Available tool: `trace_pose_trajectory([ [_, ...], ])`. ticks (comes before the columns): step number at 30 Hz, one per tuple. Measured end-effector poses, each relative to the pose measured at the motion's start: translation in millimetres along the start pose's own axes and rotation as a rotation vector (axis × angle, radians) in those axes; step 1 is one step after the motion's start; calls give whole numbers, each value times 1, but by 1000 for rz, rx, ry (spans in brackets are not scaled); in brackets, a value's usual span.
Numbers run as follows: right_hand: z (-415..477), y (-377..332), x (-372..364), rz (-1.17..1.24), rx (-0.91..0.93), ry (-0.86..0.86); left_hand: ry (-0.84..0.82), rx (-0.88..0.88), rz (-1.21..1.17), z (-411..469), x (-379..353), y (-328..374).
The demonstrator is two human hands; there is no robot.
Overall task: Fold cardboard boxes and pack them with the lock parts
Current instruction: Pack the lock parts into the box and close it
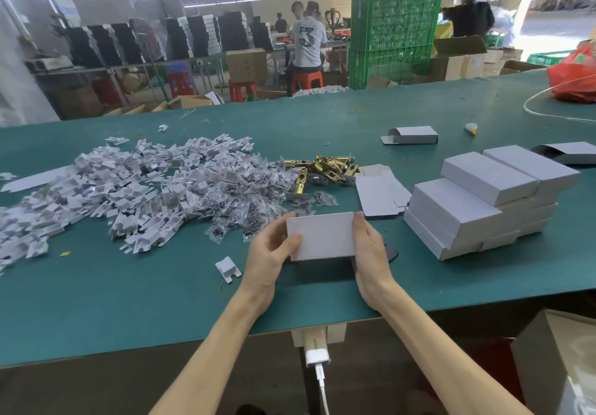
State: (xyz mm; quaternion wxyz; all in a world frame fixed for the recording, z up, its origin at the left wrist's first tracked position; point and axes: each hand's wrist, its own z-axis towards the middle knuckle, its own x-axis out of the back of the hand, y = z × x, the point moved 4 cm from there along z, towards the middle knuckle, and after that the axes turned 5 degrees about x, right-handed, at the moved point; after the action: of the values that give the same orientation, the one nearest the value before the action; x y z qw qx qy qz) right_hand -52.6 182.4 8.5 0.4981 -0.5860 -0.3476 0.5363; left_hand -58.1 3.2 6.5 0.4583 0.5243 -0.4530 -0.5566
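Cardboard box [322, 235], one, gripped at its ends by two hands [269, 255] [371, 253].

Left hand [269, 255] and right hand [371, 250] grip, palms inward.

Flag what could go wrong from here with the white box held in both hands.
The left hand and right hand grip the box by its ends; a hard squeeze could dent the card. The stack of boxes on the right sits stepped and uneven, so adding this one carelessly might topple it. Its contents are hidden, so it could be stacked unpacked.
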Motion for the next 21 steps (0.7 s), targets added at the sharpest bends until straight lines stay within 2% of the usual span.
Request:
trace_pose_trajectory([
  [5, 1, 1, -2, -138, 82, -96, 37, 31, -21, 1, 0, 0],
  [21, 2, 0, -1, -98, 124, -120, 69, 54, -78, 2, 0, -1],
])
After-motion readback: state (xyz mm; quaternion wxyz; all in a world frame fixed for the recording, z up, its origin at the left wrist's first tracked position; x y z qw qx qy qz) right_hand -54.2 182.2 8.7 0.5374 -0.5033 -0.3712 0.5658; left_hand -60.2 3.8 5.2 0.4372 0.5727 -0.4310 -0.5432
